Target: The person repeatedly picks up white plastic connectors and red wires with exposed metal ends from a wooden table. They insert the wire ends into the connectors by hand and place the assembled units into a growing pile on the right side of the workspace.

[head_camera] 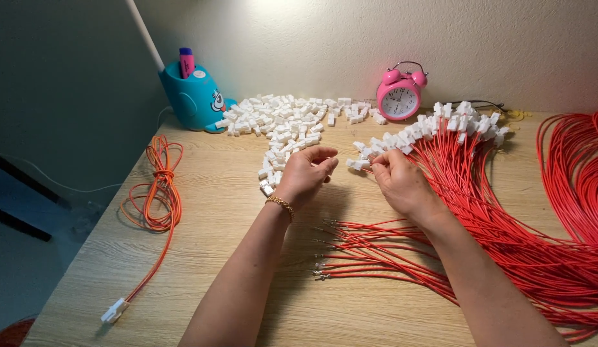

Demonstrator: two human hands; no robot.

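Wooden light-grained desk carries the work. Red insulated wires fan across its right side: many already bear small white plastic connector housings at their far ends, while a near bundle shows bare metal terminals, judged still unfitted. Loose white housings lie heaped by the wall. Left hand is curled nearly closed; its contents cannot be told. Right hand pinches a wire end beside a housing.

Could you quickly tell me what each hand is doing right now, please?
Left hand: fingers curled shut, by the white connectors; contents cannot be told.
Right hand: pinched shut on a red wire end.
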